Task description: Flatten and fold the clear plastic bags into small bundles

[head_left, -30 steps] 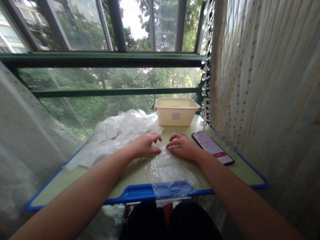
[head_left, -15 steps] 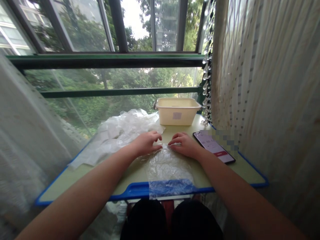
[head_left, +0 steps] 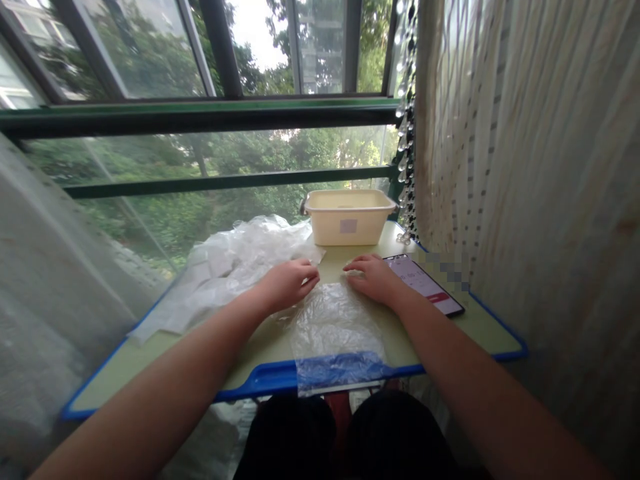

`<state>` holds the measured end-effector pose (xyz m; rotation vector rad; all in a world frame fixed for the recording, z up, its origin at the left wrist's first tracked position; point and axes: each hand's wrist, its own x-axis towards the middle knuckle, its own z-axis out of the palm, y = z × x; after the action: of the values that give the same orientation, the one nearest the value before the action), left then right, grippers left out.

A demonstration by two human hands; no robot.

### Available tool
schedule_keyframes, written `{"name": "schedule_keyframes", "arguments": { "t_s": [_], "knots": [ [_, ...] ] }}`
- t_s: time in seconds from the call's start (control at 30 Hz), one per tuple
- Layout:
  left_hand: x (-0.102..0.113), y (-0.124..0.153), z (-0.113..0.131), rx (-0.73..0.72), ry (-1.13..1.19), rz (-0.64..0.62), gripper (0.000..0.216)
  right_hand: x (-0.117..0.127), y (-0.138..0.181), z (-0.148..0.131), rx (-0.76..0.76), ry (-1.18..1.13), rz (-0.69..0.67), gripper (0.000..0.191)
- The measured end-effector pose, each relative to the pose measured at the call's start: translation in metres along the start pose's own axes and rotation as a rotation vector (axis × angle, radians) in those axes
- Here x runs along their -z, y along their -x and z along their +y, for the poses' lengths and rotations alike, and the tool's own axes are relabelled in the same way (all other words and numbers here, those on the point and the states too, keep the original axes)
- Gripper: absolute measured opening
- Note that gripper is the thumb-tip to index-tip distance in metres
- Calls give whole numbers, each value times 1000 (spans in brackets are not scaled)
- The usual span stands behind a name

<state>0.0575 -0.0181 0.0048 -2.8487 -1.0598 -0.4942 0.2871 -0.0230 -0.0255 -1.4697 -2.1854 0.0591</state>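
Observation:
A clear, crinkled plastic bag (head_left: pixel 333 327) lies spread in front of me, its near end hanging over the blue table edge. My left hand (head_left: pixel 290 283) is at the bag's far left corner. Its fingers are curled and the thumb is close to them; whether a bit of the bag is between them is hidden. At the far right corner, my right hand (head_left: pixel 373 277) rests palm down with fingers stretched out and slightly apart, holding nothing visible. A heap of thin, whitish plastic bags (head_left: pixel 235 260) lies left of and beyond my left hand.
A cream plastic bin (head_left: pixel 327 230) with a small label stands at the back of the pale green table (head_left: pixel 490 340). Right of my right hand lies a phone (head_left: pixel 445 300) with its screen lit. Curtains (head_left: pixel 540 167) hang on both sides, and a green railing (head_left: pixel 225 180) runs behind.
My hands have moved slightly apart at the bag's far end, and its far edge looks flatter. My left thumb and fingers have come closer together. The view has shifted a little.

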Motion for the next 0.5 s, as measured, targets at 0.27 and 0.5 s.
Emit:
{"name": "schedule_keyframes", "arguments": {
  "t_s": [0.27,0.5],
  "knots": [
    [3,0,4,-18,26,54,28,-2,-3,4,-50,109,-42,27],
    [1,0,4,-2,54,37,28,-4,-8,6,-103,66,1,31]
  ]
}}
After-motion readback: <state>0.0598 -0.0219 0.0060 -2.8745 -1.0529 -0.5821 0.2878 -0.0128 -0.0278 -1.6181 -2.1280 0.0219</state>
